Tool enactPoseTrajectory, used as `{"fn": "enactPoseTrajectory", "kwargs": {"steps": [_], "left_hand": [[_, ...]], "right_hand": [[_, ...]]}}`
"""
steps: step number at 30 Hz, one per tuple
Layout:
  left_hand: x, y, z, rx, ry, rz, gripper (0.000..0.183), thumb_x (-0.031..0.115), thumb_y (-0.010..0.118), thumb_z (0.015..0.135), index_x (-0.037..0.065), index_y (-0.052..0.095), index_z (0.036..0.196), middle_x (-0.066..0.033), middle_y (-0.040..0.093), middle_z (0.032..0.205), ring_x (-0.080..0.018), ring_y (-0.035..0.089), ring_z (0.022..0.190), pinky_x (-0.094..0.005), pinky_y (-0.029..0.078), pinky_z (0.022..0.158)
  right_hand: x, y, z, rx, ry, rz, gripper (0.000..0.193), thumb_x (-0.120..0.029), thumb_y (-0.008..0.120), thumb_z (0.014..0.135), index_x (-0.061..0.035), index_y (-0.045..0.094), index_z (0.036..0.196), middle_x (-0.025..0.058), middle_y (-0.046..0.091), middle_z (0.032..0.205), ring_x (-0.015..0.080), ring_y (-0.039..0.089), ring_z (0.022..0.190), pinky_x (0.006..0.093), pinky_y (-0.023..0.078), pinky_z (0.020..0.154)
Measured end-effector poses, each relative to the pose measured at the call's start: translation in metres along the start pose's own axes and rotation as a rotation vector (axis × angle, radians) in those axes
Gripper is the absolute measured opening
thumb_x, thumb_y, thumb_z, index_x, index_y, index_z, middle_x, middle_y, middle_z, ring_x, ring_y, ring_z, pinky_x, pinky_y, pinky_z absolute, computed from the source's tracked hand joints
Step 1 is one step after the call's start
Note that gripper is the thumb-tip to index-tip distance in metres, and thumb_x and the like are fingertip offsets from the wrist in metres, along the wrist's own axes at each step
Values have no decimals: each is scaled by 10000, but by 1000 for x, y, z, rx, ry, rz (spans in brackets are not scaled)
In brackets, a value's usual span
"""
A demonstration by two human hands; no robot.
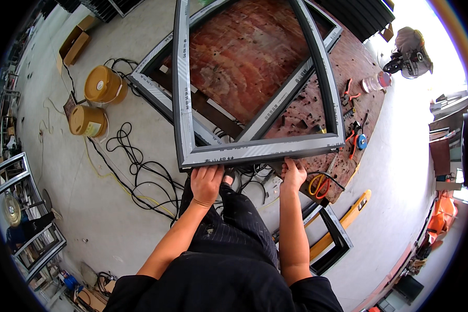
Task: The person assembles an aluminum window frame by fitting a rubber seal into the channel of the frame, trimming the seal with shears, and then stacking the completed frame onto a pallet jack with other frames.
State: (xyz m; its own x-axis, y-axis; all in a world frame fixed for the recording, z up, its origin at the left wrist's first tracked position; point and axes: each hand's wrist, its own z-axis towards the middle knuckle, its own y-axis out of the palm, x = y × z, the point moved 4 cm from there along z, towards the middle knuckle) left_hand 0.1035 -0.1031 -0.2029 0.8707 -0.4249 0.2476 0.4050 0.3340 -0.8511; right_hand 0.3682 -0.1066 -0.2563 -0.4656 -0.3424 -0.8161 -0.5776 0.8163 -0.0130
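A grey aluminium window frame [265, 149], its bars covered in printed protective film and edged in black, is tilted up in front of me. My left hand [207, 184] grips its near bar close to the left corner, fingers curled at the lower edge. Farther along the same bar, my right hand [294, 174] is closed at the underside near the right corner; its fingertips are partly hidden. A second frame [283, 99] lies crosswise beneath, on a worn reddish-brown board table [244, 47].
On the table's right are red-handled pliers [350, 93], a blue tape measure [361, 141] and orange-handled scissors [319, 185]. Black cables [135, 161] tangle on the floor beside two yellow buckets [105, 84]. A yellow level [356, 209] and a smaller frame [338, 234] are at my right.
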Motion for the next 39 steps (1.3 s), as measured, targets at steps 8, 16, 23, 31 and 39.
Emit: {"fn": "enactPoseTrajectory", "kwargs": {"steps": [8,16,23,31,39], "left_hand": [[0,-7,1,23,-48,-58,261,215,628,709,95,705,928,-9,646,970,-180,582,956,-356,438,815],[1,-4,1,36,-38,-43,245,174,631,711,86,707,926,-5,643,936,-188,583,929,-358,439,815],[-4,-1,-4,21,-52,-33,246,166,601,727,89,700,939,-5,634,945,-195,580,928,-362,434,806],[-5,2,-7,46,-56,-36,266,149,600,714,88,689,957,0,622,965,-197,569,917,-383,421,822],[-5,1,-6,43,-58,-46,271,156,616,696,94,683,952,5,613,965,-196,563,911,-388,417,820]], "right_hand": [[11,-4,-12,-187,89,74,175,-171,723,818,-107,561,839,-2,581,719,78,524,583,216,395,459],[38,14,-19,-463,114,127,136,-127,695,847,-99,571,894,8,628,847,128,619,781,282,503,611],[43,34,-40,-456,159,179,113,-68,646,865,-47,578,953,45,639,816,155,625,695,269,523,613],[57,43,-46,-552,209,200,113,-33,612,878,-54,594,988,51,648,875,166,638,750,298,543,659],[63,49,-52,-574,195,193,171,-23,595,879,-27,575,1049,78,649,917,193,650,775,323,561,691]]}}
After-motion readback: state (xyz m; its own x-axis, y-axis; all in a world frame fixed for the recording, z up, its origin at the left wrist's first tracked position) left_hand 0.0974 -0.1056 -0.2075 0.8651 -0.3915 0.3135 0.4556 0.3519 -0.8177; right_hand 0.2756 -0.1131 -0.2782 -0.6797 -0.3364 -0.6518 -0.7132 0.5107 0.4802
